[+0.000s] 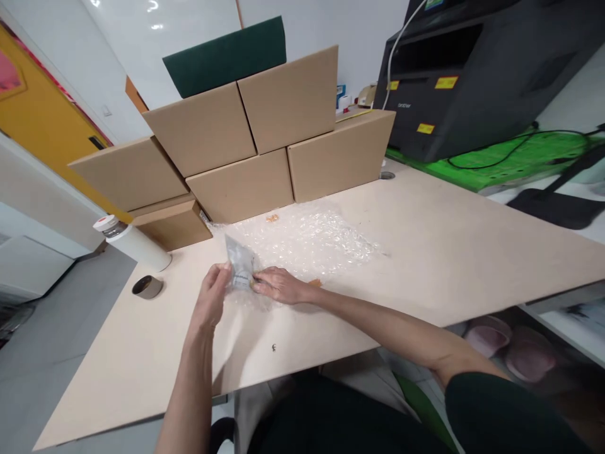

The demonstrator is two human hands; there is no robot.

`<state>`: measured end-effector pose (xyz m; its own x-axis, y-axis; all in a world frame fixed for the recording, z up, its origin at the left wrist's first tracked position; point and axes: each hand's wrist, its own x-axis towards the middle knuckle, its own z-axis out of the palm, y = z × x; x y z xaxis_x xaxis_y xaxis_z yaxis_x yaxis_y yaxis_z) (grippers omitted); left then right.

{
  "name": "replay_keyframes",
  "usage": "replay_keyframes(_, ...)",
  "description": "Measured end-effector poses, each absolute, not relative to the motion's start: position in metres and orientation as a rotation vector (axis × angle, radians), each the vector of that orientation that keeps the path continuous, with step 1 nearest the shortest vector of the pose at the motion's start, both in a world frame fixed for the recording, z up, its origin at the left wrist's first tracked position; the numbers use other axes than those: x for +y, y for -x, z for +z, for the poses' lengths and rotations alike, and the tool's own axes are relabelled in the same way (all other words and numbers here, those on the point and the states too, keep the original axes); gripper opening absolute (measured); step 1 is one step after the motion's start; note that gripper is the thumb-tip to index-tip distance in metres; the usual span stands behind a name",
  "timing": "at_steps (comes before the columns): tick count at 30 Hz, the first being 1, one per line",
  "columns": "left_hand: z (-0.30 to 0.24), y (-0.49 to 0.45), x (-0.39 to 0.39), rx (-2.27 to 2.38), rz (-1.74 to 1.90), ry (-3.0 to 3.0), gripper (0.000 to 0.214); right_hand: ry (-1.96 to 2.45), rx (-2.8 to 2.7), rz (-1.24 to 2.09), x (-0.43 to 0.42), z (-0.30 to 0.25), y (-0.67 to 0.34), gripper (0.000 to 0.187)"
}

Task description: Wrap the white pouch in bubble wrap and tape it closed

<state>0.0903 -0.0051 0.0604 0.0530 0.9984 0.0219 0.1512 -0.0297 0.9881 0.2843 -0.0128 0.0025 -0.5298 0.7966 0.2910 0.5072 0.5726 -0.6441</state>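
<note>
A small silvery-grey plastic pouch (pixel 240 260) with some dark print stands tilted between my hands. My left hand (pixel 215 293) pinches its left edge, fingers closed. From the other side my right hand (pixel 280 285) grips the pouch's right side, its fingertips partly hidden against it. Clear bubble wrap (pixel 307 239) lies spread flat on the table behind the pouch, and part of it reaches under my hands. What is inside the pouch cannot be made out.
Cardboard boxes (pixel 239 189) are stacked at the table's back, a dark green box (pixel 227 58) on top. Left stand a white bottle (pixel 139 247) and a brown tape roll (pixel 148 287). A tiny object (pixel 273 347) lies near the front edge. A black printer (pixel 425 94) stands back right.
</note>
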Motion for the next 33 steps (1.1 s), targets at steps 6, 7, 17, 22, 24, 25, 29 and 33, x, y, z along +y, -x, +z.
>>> replay_keyframes(6, 0.044, -0.167, -0.003, 1.262, 0.843, -1.919, 0.056, 1.342, -2.163, 0.508, -0.024, -0.007, -0.328, 0.028)
replay_keyframes(7, 0.039, -0.175, -0.003, 1.299, 0.739, -2.017, 0.057, 1.413, -2.163, 0.492, -0.030, -0.008, -0.339, 0.023)
replay_keyframes(17, 0.023, -0.194, -0.016, 1.464, 0.301, -2.491, 0.044, 1.385, -2.074, 0.218, -0.043, 0.018, -0.368, 0.022)
replay_keyframes(22, 0.022, -0.174, -0.003, 1.558, 0.532, -2.222, 0.033, 1.446, -2.270, 0.251, -0.020, 0.005, -0.340, 0.021)
replay_keyframes(24, 0.020, -0.160, 0.003, 1.644, 0.763, -1.896, 0.044, 1.520, -2.227, 0.231, -0.021, 0.003, -0.335, 0.027)
replay_keyframes(25, 0.020, -0.153, 0.005, 1.638, 0.823, -1.737, 0.053, 1.544, -2.189, 0.237, -0.022, 0.003, -0.334, 0.032)
replay_keyframes(29, 0.033, -0.147, -0.001, 1.433, 0.905, -1.412, 0.073, 1.558, -2.047, 0.390, -0.027, 0.009, -0.341, 0.044)
replay_keyframes(33, 0.053, -0.179, -0.016, 1.269, 1.041, -1.501, 0.064, 1.387, -1.823, 0.669, -0.030, 0.016, -0.366, 0.042)
